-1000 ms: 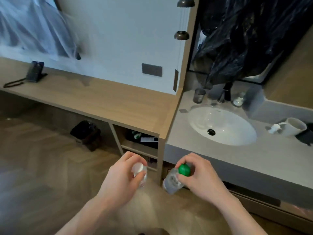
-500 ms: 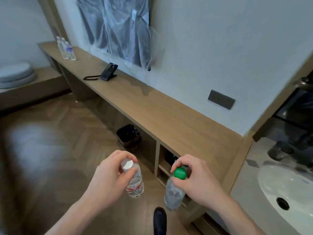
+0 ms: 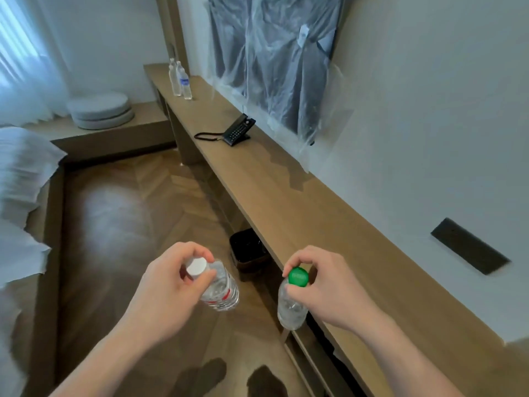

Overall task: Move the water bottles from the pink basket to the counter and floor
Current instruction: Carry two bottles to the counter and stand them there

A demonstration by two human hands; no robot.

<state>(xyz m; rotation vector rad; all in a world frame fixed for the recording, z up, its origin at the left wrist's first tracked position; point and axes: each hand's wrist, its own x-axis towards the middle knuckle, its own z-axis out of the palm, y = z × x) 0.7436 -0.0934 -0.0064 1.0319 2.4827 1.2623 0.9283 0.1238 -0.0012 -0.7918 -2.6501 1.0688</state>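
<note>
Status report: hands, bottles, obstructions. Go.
Left hand grips white-capped clear plastic bottle by the neck. Right hand grips green-capped clear plastic bottle. Long wooden counter alongside: black telephone, two bottles at far end.

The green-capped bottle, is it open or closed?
Closed: the green cap sits on the bottle, pinched by the right hand.

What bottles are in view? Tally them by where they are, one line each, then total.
Held in the left hand: 1, the white-capped bottle
Held in the right hand: 1, the green-capped bottle
Standing at the counter's far end: 2, the far bottles
Total: 4
</note>
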